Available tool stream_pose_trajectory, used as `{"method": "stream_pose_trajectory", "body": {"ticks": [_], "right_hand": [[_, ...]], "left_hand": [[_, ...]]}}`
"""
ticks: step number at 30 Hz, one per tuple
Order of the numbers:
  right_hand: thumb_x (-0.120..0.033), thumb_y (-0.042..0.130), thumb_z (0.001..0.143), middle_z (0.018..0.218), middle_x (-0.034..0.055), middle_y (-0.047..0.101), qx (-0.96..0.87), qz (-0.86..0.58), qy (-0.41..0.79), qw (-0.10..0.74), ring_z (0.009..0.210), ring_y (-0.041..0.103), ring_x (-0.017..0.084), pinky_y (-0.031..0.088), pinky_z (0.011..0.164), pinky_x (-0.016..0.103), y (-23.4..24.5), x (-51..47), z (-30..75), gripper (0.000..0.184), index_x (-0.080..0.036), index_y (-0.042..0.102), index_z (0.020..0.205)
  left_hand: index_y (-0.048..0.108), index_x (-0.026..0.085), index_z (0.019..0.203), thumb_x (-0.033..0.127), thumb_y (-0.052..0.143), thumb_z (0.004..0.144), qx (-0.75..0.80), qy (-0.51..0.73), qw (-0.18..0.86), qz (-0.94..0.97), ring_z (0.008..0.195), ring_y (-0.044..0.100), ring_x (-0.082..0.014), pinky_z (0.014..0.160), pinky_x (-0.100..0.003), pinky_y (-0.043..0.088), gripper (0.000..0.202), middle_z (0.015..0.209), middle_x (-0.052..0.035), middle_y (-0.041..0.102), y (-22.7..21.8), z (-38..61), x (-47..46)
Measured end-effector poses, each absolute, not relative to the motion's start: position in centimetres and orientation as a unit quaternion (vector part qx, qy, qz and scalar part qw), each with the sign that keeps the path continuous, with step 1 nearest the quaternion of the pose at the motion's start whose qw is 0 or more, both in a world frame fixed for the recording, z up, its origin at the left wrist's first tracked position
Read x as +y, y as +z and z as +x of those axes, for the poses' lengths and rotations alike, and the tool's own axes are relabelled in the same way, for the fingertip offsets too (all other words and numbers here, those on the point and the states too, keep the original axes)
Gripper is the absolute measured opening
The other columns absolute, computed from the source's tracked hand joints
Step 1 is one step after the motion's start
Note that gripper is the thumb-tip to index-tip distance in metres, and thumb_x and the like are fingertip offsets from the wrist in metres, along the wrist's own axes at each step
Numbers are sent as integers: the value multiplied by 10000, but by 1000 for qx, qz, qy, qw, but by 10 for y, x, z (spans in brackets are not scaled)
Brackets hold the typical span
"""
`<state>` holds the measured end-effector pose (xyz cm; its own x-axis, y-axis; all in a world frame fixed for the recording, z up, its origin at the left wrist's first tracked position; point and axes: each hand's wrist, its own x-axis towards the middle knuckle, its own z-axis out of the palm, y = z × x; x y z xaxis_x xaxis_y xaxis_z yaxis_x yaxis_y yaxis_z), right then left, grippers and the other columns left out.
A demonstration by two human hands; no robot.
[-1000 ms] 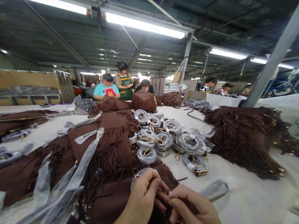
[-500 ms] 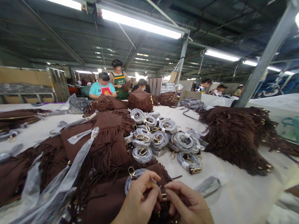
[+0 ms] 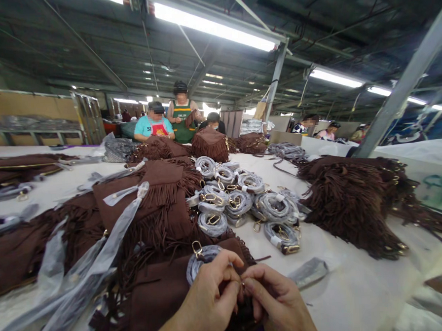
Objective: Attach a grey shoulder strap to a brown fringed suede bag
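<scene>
At the bottom centre, my left hand [image 3: 216, 291] and my right hand [image 3: 274, 293] meet fingertip to fingertip above a brown fringed bag [image 3: 159, 292]. Both are closed in a pinch on a small gold metal fitting [image 3: 243, 284], mostly hidden by the fingers. Just behind my left hand lies a coiled strap [image 3: 196, 265] in clear wrap, a gold clasp at its top, resting on the bag. The bag's lower part is hidden under my hands.
Several wrapped strap coils [image 3: 277, 207] lie ahead on the white table [image 3: 346, 287]. Brown fringed bags are stacked at left [image 3: 145, 214] and a fringed heap [image 3: 356, 203] lies right. A flat wrapped piece [image 3: 310, 272] is near my right hand. Co-workers [image 3: 183, 118] are across the table.
My hands have drawn closer together, and their fingers now cover most of the gold fitting that showed between them. The whole view has shifted slightly.
</scene>
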<state>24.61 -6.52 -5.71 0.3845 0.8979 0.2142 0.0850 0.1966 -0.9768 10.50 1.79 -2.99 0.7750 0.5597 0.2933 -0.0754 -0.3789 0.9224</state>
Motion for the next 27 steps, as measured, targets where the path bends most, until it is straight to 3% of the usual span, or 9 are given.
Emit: {"method": "stream_pose_trajectory", "body": {"ticks": [21,27], "right_hand": [[-543,753,806,576,-29,590,-442,-517,365,636,377,458,56,312,378,137,-65,-64,251,371,-181,684,771],[-552,737,816,508,-59,517,-451,-520,370,624,377,415,57,304,390,141,-64,-64,250,384,-183,663,739]], "left_hand": [[512,179,981,51,435,849,166,280,513,794,570,539,-108,560,-227,349,199,642,48,589,-27,105,18],[515,180,950,25,432,830,163,282,497,804,571,529,-104,596,-232,355,213,625,58,581,-24,104,18]]}}
